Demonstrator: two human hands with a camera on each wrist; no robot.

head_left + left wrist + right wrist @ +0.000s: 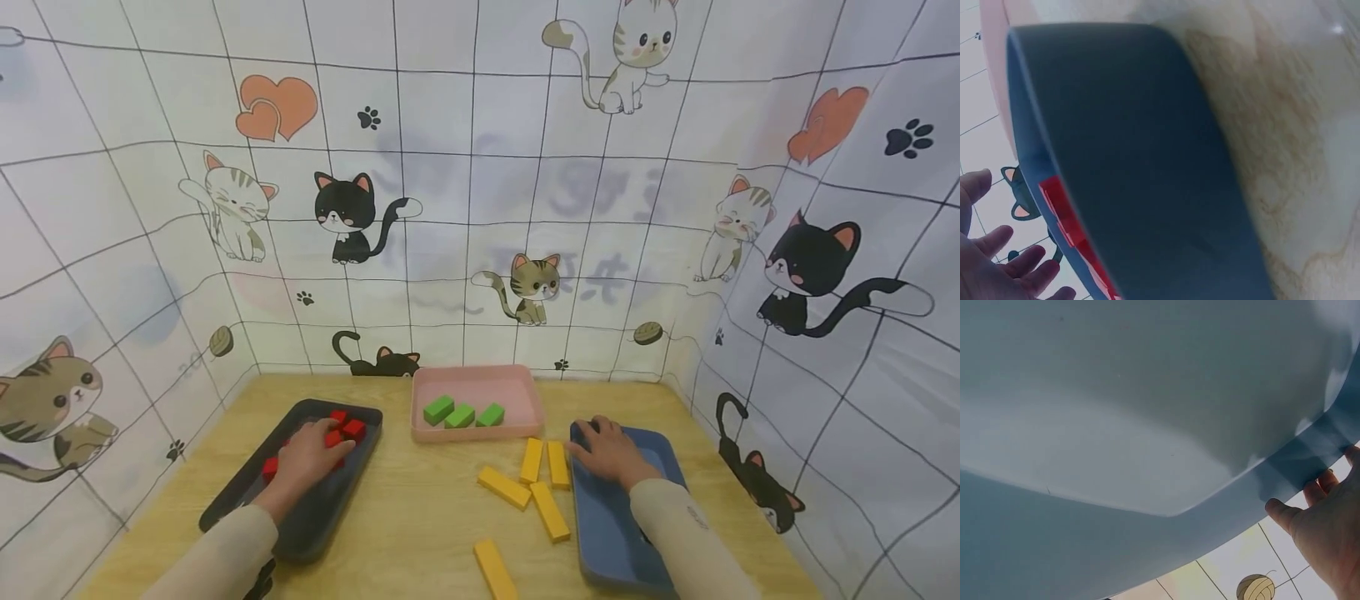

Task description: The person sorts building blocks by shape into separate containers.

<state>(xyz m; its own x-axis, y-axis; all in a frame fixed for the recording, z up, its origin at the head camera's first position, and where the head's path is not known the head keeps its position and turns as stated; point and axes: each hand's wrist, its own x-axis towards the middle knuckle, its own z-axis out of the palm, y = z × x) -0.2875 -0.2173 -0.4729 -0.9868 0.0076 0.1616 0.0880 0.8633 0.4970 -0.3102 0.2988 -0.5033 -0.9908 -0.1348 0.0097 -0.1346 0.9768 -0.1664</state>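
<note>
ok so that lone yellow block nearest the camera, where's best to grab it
Probably pinch the yellow block across its two long sides near the middle, coming from above. It lies flat on the table, apart from the other blocks, so both sides are free. The right hand on the blue tray is the nearer one.

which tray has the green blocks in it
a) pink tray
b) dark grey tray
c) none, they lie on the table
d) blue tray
a: in the head view three green blocks lie inside the pink tray at the back of the table, between the other two trays.
</note>
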